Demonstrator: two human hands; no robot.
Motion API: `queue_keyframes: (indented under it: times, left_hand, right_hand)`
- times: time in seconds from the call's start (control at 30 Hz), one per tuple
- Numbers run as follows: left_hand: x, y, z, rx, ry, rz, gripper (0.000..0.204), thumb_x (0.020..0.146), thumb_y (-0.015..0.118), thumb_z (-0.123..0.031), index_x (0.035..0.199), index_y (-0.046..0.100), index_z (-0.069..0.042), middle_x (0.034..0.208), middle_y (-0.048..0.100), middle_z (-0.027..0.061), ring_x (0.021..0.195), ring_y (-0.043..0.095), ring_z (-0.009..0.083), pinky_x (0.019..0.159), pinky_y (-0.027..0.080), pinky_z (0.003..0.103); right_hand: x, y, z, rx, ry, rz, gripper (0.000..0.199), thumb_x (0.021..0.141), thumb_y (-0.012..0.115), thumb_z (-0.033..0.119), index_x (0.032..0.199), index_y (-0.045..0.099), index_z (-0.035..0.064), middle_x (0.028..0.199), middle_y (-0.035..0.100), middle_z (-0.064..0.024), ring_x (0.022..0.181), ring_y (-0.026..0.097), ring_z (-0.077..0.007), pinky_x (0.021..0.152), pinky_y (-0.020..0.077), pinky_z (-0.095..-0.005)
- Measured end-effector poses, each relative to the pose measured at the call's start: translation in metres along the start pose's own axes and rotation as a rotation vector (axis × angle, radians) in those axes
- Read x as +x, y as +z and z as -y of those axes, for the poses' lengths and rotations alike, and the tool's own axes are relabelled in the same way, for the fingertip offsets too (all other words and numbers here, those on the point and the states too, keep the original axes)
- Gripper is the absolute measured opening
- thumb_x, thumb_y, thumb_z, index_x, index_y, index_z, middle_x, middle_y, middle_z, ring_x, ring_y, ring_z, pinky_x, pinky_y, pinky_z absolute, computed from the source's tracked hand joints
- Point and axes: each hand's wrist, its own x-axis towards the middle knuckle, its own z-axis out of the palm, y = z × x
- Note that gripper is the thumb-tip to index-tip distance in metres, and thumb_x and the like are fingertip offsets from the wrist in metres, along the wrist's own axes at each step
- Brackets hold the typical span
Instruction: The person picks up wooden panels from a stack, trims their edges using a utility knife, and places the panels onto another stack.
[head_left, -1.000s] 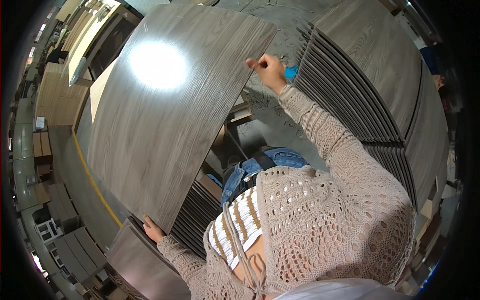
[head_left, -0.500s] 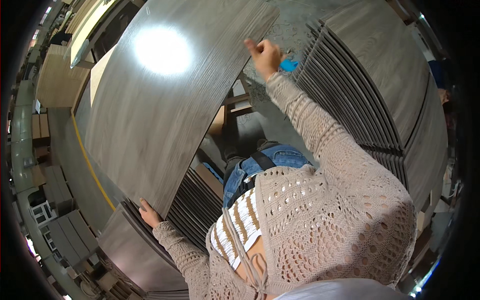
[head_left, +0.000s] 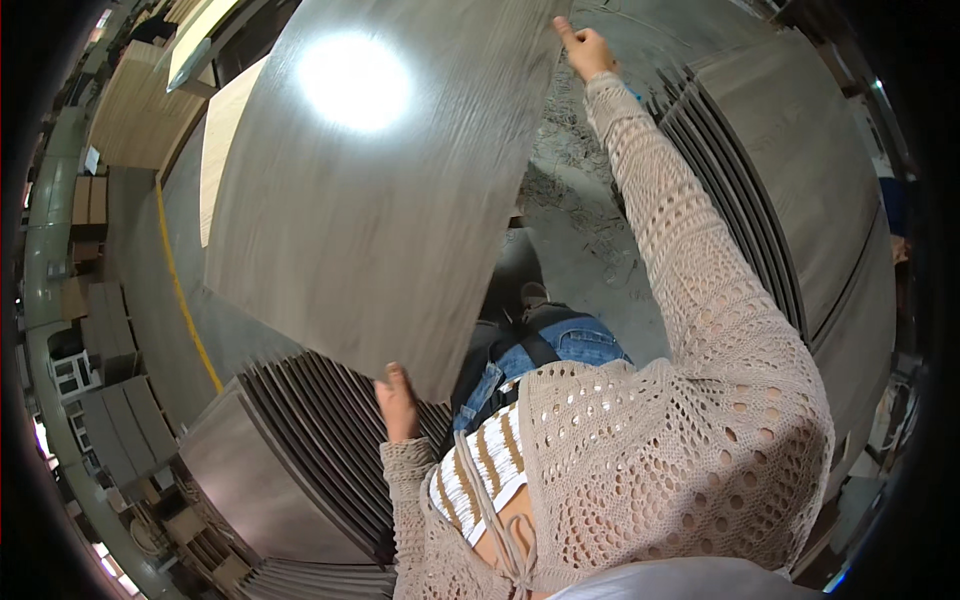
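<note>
Workshop floor [head_left: 590, 230] of bare concrete, littered with dust and chips, lies below the person, with 2 upright stacks of grey wood-grain panels on either side of it: the left stack [head_left: 300, 430] and the right stack [head_left: 760, 190]. Tan boards [head_left: 130, 120] and a yellow floor line [head_left: 180, 290] show at the far left.

1. Panel position. The large grey panel [head_left: 370, 210] is held raised and tilted between the 2 stacks, with a bright lamp glare on its face. Compared with 1.0 s ago, the panel fills more of the view and its upper corner sits higher and further right; it is being swung up and across, away from the left stack.

2. Left hand [head_left: 398, 402]. It grips the lower corner of the panel, fingers wrapped behind the edge and thumb on the near side. It has risen with the panel since the earlier frames.

3. Right hand [head_left: 585, 48]. It is closed on the upper right edge of the panel with the arm nearly straight; the sleeve is of beige open knit. The blue object seen by this hand earlier is now almost hidden.

4. Judgement. The panel appears fully carried by both hands and free of either stack, so the transfer is mid-way.
</note>
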Motion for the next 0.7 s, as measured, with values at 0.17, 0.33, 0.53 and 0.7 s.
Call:
queue_keyframes:
  times: [0.17,0.33,0.53,0.7]
  left_hand:
    - [-0.022,0.019,-0.043,-0.153,-0.236,0.243,0.039,0.091,0.052,-0.045,0.097,0.049,-0.006,0.065,0.043,-0.0059,0.051,0.035,0.0042,0.045,0.028,0.021]
    - [-0.019,0.015,-0.049,-0.112,-0.282,0.284,0.035,0.091,0.051,-0.045,0.082,0.04,-0.013,0.061,0.039,-0.0052,0.048,0.034,0.0056,0.044,0.03,0.023]
    - [-0.006,0.015,-0.043,-0.115,-0.284,0.324,0.038,0.091,0.051,-0.046,0.087,0.041,-0.009,0.062,0.039,-0.0041,0.048,0.033,0.0064,0.045,0.03,0.023]
    - [-0.006,0.044,-0.053,-0.202,-0.354,0.492,0.032,0.094,0.049,-0.037,0.086,0.043,-0.006,0.067,0.051,0.0016,0.063,0.057,0.0119,0.054,0.048,0.025]
  right_hand:
    - [0.002,0.011,-0.008,-0.035,-0.056,-0.072,0.072,0.072,0.04,0.081,0.075,0.059,0.0125,0.062,0.057,-0.0001,0.068,0.057,-0.02,0.087,0.032,-0.0537]
    - [-0.043,0.006,0.008,0.147,-0.173,0.145,0.068,0.072,0.042,0.081,0.068,0.057,0.0145,0.057,0.055,0.0025,0.063,0.056,-0.016,0.085,0.0297,-0.0501]
    - [-0.141,0.012,0.024,0.234,-0.25,0.117,0.064,0.073,0.051,0.074,0.059,0.048,0.0114,0.049,0.045,0.0029,0.046,0.043,-0.009,0.051,0.0377,-0.029]
    - [-0.151,0.008,0.022,0.305,-0.192,0.162,0.059,0.077,0.055,0.067,0.063,0.05,0.0106,0.054,0.049,0.0024,0.049,0.044,-0.0069,0.048,0.0385,-0.0233]
